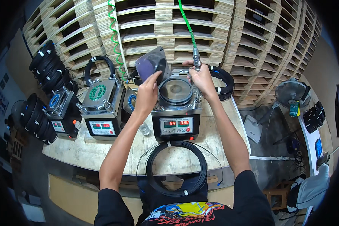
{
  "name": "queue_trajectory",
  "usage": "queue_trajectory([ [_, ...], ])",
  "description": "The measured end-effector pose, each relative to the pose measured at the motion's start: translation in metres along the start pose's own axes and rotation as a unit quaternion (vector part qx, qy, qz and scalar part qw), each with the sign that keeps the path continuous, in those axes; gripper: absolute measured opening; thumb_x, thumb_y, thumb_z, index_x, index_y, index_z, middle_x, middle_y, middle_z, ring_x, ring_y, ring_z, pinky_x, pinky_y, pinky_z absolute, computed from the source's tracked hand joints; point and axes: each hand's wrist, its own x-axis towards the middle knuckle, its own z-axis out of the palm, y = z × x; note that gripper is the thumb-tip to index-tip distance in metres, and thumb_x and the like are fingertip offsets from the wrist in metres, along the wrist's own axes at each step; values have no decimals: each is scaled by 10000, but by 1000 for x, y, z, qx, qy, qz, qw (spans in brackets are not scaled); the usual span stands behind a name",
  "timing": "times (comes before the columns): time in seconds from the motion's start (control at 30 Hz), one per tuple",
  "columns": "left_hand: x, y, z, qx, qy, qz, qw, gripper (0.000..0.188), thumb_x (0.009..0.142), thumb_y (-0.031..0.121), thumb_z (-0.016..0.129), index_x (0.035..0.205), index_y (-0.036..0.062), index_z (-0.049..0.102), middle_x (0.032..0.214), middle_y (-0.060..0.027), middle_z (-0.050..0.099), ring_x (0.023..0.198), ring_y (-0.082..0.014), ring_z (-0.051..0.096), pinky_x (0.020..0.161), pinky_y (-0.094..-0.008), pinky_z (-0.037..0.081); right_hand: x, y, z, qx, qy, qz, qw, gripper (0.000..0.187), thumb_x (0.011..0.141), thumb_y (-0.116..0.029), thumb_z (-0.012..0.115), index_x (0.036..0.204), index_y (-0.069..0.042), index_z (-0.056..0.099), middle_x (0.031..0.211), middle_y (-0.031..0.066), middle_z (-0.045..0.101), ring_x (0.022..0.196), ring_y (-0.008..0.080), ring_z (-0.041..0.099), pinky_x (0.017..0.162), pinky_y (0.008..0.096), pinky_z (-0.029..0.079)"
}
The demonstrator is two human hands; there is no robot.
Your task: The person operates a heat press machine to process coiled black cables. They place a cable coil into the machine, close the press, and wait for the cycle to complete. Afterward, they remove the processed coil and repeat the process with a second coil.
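My left hand [148,92] is closed on a tilted square plate [146,68] with a purplish face, its index finger reaching over a dark patch. In my right hand [202,80] is a metal air gun [196,59] fed by a green hose [187,22]. Between my hands sits a polishing machine [176,126] with a red digital display. Its round dark platen [175,91] lies uncovered, with the air gun above its far right side. How the left fingers wrap behind the plate is hidden.
A black cable coil [150,169] hangs over the near table edge at my lap. To the left stand a second machine [101,128] bearing a plate with a green ring, and a third [58,126]. A small clear jar [144,129] stands left of my machine. Wooden pallets [137,28] rise behind.
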Motion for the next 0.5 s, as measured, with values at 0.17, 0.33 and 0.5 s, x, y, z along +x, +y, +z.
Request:
queue_trajectory([
  [0.17,-4,15,-24,32,-3,-94,995,572,952,-27,536,1497,93,409,1133,-272,682,956,-462,672,803,-499,551,-21,-1,28,98,-42,59,993,337,893,40,523,1174,-43,691,832,22,579,673,92,623,592,245,521],
  [0.33,-5,9,-16,77,19,-6,997,578,961,22,538,1503,107,356,1010,-290,694,856,-464,681,711,-543,542,-14,25,60,136,72,-46,987,283,905,52,515,1125,-6,684,869,42,632,682,94,621,618,242,521],
  [0.5,1,16,-12,143,-120,78,979,527,903,-16,561,1407,136,541,1234,-153,683,997,-406,679,813,-456,570,7,38,27,49,163,-117,978,256,914,61,514,1106,16,677,957,62,678,699,100,624,649,240,521],
])
